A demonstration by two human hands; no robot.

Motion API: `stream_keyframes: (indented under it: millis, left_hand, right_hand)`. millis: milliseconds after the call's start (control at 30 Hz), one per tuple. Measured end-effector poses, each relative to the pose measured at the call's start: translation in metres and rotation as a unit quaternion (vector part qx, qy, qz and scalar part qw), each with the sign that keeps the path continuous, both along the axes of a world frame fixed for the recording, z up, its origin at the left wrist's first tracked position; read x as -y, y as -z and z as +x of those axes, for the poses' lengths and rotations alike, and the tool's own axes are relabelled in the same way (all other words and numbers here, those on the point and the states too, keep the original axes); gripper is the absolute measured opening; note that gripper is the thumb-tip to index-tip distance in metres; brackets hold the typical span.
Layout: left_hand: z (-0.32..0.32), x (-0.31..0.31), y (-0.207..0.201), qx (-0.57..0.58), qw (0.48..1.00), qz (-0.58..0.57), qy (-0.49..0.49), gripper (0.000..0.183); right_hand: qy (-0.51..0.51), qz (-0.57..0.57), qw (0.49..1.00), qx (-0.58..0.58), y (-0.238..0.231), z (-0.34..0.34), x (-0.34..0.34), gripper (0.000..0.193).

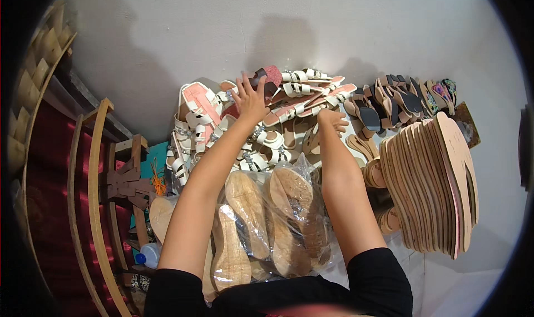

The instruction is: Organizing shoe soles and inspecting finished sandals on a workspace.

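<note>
My left hand (250, 99) reaches to the back of a pile of sandals, its fingers spread. Just beyond its fingertips is a dark brown sandal (271, 77) with a reddish-pink sole; whether they touch is hard to tell. My right hand (333, 120) is over the right part of the pile, loosely bent, with its fingers a little apart and no sandal visibly gripped. Around both hands lie white strapped sandals (295, 89), some with pink insoles and silvery ornaments. A white sandal with a pink insole (203, 107) lies left of my left hand.
Clear plastic bags (257, 197) of tan shoe soles lie between my forearms. A tall stack of beige soles (425, 186) stands at right. Black-soled sandals (368, 115) line the wall. At left are a wooden rack (98, 206), orange cord (158, 179) and a blue-capped bottle (149, 256).
</note>
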State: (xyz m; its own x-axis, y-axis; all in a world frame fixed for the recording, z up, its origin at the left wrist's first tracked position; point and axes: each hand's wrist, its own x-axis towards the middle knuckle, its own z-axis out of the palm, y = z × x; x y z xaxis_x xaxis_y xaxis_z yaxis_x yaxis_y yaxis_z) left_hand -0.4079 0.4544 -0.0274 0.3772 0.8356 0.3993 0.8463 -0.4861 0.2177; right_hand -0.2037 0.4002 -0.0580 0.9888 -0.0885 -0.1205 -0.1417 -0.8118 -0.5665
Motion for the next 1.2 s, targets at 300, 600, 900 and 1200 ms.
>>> stream_keyframes:
  millis: [300, 600, 900, 1200]
  left_hand:
    - [-0.022, -0.016, 0.017, 0.010, 0.990, -0.133, -0.053, 0.102]
    - [-0.028, -0.024, 0.032, 0.017, 0.993, -0.106, -0.051, 0.067]
    - [-0.036, -0.036, 0.035, 0.192, 0.965, -0.181, 0.017, 0.029]
    - [-0.059, -0.042, 0.047, 0.248, 0.923, -0.241, 0.170, 0.042]
  right_hand:
    - [-0.039, -0.022, 0.996, -0.077, 0.021, 0.000, 0.008, 0.053]
    - [-0.088, 0.120, 0.981, -0.126, 0.046, 0.023, 0.018, 0.055]
    - [-0.054, 0.164, 0.977, -0.127, 0.045, 0.019, 0.025, 0.059]
    - [0.007, 0.182, 0.956, -0.231, 0.061, 0.026, 0.008, 0.071]
